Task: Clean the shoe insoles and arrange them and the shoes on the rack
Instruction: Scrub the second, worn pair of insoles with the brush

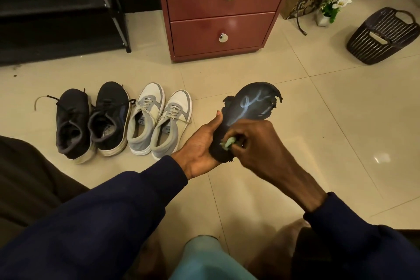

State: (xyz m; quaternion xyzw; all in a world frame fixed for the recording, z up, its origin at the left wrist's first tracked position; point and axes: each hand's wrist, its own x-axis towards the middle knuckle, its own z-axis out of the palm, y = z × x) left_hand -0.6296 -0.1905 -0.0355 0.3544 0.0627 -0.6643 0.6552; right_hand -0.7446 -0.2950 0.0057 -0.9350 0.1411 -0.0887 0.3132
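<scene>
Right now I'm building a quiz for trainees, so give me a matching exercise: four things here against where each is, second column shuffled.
Things:
1 insole
2 green cloth
3 dark shoes
4 woven basket

Places:
A floor, far right
B pinched in the right hand
C floor, leftmost pair
D held in the left hand

Pairs: 1-D, 2-B, 3-C, 4-A

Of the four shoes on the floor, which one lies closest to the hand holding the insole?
The rightmost white-and-grey shoe, its heel beside the left hand; its mate and both black shoes stand farther left.
</scene>
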